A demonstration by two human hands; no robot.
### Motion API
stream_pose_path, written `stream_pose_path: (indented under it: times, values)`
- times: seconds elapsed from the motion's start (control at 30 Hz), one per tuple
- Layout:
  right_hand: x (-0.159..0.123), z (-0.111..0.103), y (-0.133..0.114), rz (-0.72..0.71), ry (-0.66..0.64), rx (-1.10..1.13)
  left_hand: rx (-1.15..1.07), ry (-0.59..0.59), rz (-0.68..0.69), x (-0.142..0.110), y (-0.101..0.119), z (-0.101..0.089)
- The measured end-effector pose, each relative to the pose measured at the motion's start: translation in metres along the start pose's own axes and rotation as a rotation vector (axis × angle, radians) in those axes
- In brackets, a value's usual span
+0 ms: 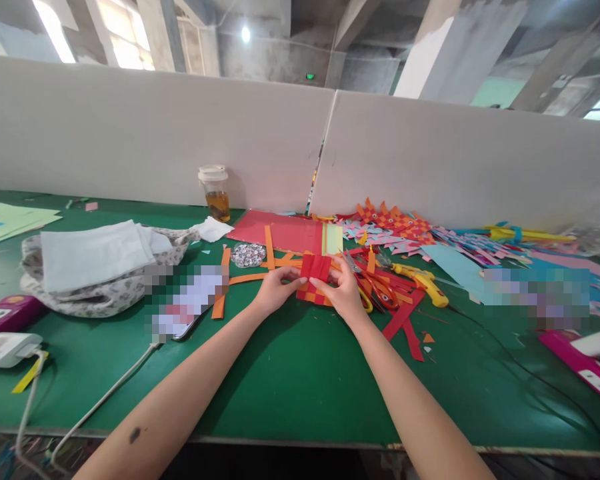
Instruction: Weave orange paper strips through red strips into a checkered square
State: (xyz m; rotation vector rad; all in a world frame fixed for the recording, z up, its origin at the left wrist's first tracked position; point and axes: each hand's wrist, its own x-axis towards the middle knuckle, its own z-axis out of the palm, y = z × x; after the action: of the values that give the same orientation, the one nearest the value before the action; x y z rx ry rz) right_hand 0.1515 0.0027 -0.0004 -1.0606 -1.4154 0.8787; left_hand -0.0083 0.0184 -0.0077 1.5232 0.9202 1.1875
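Between both hands I hold a small red and orange woven paper piece, its lower part checkered and its upper part plain red strips. My left hand pinches its left edge with thumb and fingers. On the right edge, my right hand grips it the same way, thumb across the front. Loose orange paper strips lie beside my left hand. To the right of my right hand are orange-handled scissors, a yellow glue gun and red paper strips.
Finished-looking woven paper pieces pile at the back right. A lidded cup of tea stands by the white partition. A phone on a cable, a floral cloth bag and a bag of googly eyes lie left.
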Motion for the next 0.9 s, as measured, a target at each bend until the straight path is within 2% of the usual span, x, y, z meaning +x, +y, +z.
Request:
stream_pose_path:
  times: [0.23, 0.53, 0.77, 0.9]
  values:
    - [-0.001, -0.001, -0.004, -0.005, 0.042, -0.045, -0.083, 0.023, -0.068, 0.001, -0.006, 0.001]
    - [-0.003, -0.002, -0.006, -0.025, 0.014, -0.08, -0.13, -0.023, -0.13, -0.004, 0.007, 0.002]
    - [-0.004, 0.001, -0.007, -0.037, 0.032, -0.126, -0.129, -0.077, -0.048, -0.004, 0.003, 0.002]
    - [-0.006, 0.0, -0.009, -0.055, 0.034, -0.198, -0.092, -0.049, -0.038, -0.002, -0.003, 0.001]
